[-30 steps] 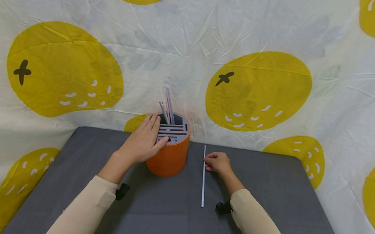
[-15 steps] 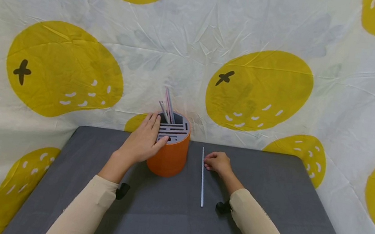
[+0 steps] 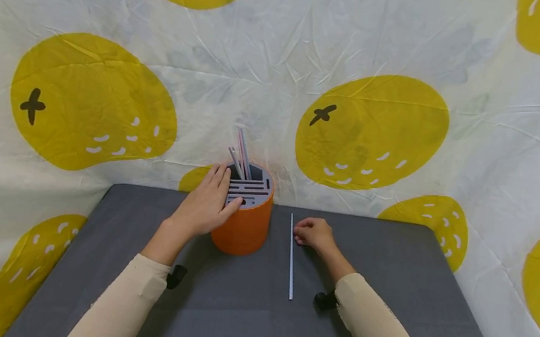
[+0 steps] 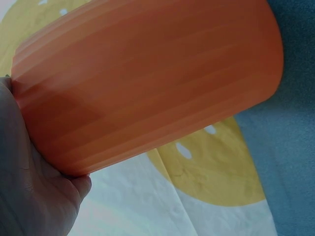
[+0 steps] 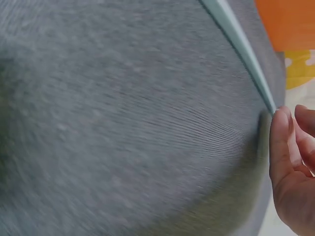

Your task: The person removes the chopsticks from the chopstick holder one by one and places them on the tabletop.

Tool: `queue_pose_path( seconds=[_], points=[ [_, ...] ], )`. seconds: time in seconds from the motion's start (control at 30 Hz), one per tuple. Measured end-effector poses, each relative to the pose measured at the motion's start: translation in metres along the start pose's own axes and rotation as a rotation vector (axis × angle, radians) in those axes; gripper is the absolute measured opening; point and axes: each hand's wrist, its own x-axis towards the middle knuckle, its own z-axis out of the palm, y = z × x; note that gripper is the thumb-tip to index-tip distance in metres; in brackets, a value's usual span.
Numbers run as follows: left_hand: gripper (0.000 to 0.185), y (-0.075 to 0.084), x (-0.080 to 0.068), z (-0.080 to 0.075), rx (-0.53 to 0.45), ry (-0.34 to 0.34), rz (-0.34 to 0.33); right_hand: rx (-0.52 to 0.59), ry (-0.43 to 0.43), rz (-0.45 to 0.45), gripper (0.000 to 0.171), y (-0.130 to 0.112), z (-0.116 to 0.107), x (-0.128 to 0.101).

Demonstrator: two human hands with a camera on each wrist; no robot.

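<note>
An orange cylindrical knife block [image 3: 241, 233] with a grey slotted top stands at the back of the table, several thin sticks [image 3: 242, 153] poking up from its rear opening. My left hand [image 3: 204, 200] rests on its top left side, fingers extended over the rim and thumb at the front edge. The left wrist view shows the block's ribbed orange wall [image 4: 152, 83]. A long, thin pale stick [image 3: 291, 262] lies on the table right of the block. Just beside its far part is my right hand [image 3: 315, 234], fingers loosely bent, thumb and a fingertip apart in the right wrist view.
A dark grey cloth covers the table [image 3: 229, 322]. Right behind its back edge hangs a white curtain [image 3: 268, 105] printed with large yellow fruits. Black wrist cameras sit at both cuffs, the right one [image 3: 325, 301] low over the cloth.
The pale stick's far end has shifted slightly left, and my right fingers no longer touch it. My left hand and the knife block have stayed in place.
</note>
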Motion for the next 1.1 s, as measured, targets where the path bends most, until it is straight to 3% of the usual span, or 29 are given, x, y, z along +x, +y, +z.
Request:
queue_pose_path(
  seconds=[0.3,0.43,0.63,1.1],
  points=[
    [0.082,-0.001,-0.001,0.000,0.002,-0.016,-0.012,-0.060,-0.036,-0.107,0.024,-0.029,-0.014,0.004],
    [0.082,-0.001,-0.001,0.000,-0.001,-0.016,-0.008,-0.038,-0.043,-0.160,0.026,-0.048,-0.019,0.004],
    [0.082,0.000,-0.001,0.000,0.004,-0.017,-0.010,-0.092,-0.025,-0.256,0.032,-0.083,-0.023,0.006],
    [0.082,-0.001,0.000,0.001,0.003,-0.005,-0.005,-0.006,-0.045,-0.479,0.033,-0.154,-0.011,0.019]
  ],
)
